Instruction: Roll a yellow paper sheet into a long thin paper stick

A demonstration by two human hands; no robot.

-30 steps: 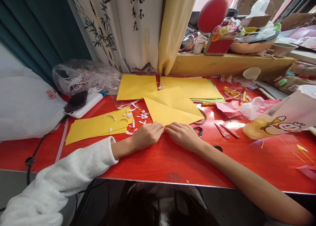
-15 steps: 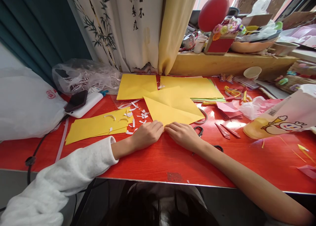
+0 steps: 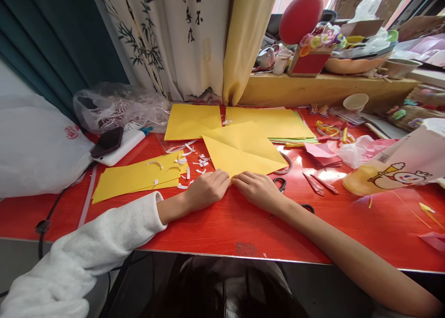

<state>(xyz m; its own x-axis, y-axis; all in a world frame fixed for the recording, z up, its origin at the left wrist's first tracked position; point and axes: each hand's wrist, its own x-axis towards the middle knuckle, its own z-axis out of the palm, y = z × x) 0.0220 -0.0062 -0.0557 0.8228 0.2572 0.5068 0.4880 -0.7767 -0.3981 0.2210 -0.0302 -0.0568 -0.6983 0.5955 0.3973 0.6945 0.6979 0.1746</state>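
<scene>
A creased yellow sheet (image 3: pixel 243 146) lies at the middle of the red table, partly over other yellow paper. My left hand (image 3: pixel 209 188) is closed on its near corner, fingers pressed together. Right beside it, my right hand (image 3: pixel 255 188) pinches the same corner from the other side. The fingertips nearly meet and hide the paper's tip. Dark scissors (image 3: pixel 280 184) lie partly under my right forearm. Behind the sheet are a yellow sheet (image 3: pixel 193 122) and a yellow stack (image 3: pixel 271 122) with green edges.
Yellow strips (image 3: pixel 135 179) and white scraps (image 3: pixel 202 161) lie at left, near a phone (image 3: pixel 107 142) and white bag (image 3: pixel 38 151). At right are pink folded papers (image 3: pixel 323 153), a printed cup (image 3: pixel 392 165) and a grey ring (image 3: pixel 285 164). The table edge (image 3: pixel 229 256) runs in front.
</scene>
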